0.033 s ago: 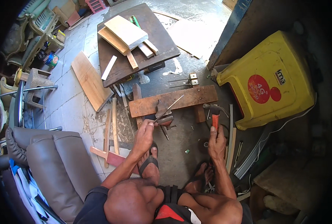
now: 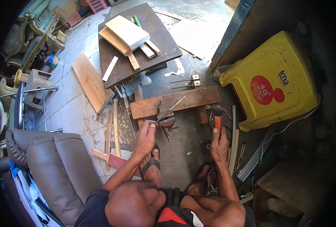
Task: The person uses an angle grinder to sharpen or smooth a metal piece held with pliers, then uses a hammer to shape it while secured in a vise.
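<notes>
My left hand is closed on a thin pale rod that slants up and right across a metal vise, mounted on a worn wooden beam on short wooden supports. Whether the rod touches the vise I cannot tell. My right hand grips a hammer by its orange handle, its metal head raised just below the beam's right end.
A dark low table holds stacked boards. Around are a yellow plastic stool, leaning blue-edged panel, grey cushioned chair, loose board, wood strips and pink-bladed tool. My sandalled feet flank the floor below the vise.
</notes>
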`<state>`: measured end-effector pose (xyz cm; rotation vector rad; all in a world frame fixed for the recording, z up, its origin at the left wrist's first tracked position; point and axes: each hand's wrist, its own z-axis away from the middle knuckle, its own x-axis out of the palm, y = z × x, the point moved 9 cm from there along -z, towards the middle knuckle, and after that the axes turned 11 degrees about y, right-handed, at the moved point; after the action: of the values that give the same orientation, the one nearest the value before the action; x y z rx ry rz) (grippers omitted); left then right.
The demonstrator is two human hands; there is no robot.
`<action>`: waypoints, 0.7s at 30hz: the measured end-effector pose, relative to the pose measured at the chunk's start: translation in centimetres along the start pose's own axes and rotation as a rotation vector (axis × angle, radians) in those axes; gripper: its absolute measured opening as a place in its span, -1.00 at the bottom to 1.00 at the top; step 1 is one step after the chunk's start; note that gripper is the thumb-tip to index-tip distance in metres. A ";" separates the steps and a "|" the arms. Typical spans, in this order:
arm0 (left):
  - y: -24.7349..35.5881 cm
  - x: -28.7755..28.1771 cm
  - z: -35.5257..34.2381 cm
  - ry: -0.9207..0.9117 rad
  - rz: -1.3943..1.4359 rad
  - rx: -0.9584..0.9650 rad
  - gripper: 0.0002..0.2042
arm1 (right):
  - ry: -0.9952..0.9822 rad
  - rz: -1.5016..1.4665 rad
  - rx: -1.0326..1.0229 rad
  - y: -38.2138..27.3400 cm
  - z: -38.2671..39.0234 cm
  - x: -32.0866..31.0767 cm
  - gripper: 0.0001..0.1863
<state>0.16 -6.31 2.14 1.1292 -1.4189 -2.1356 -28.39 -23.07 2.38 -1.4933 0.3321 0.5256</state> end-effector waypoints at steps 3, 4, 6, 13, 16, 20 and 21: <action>2.3 -0.6 0.4 0.138 -0.143 0.206 -0.76 | -0.015 0.012 -0.002 0.2 0.0 0.1 -0.48; 1.5 -0.4 0.3 0.158 -0.150 0.224 -0.77 | -0.026 0.015 0.007 0.3 0.0 0.2 -0.48; 0.7 -0.2 0.0 0.172 -0.156 0.224 -0.77 | -0.046 0.017 0.026 0.6 0.2 0.7 -0.47; -1.6 0.9 -0.3 -0.025 -0.052 -0.047 -0.74 | -0.102 0.045 -0.058 -1.9 1.1 1.3 -0.54; -2.4 1.9 0.1 -0.179 0.069 -0.189 -0.73 | -0.165 0.051 -0.133 -3.5 1.6 2.1 -0.58; -2.5 1.9 0.9 -0.231 0.096 -0.248 -0.72 | -0.278 0.056 -0.350 -8.1 2.3 3.7 -0.63; -2.6 2.0 1.2 -0.236 0.140 -0.293 -0.72 | -0.289 0.046 -0.442 -9.7 2.5 4.0 -0.64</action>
<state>-1.67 -5.69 -0.82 0.6704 -1.1838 -2.3361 -20.19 -20.01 8.67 -1.8056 0.0206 0.8823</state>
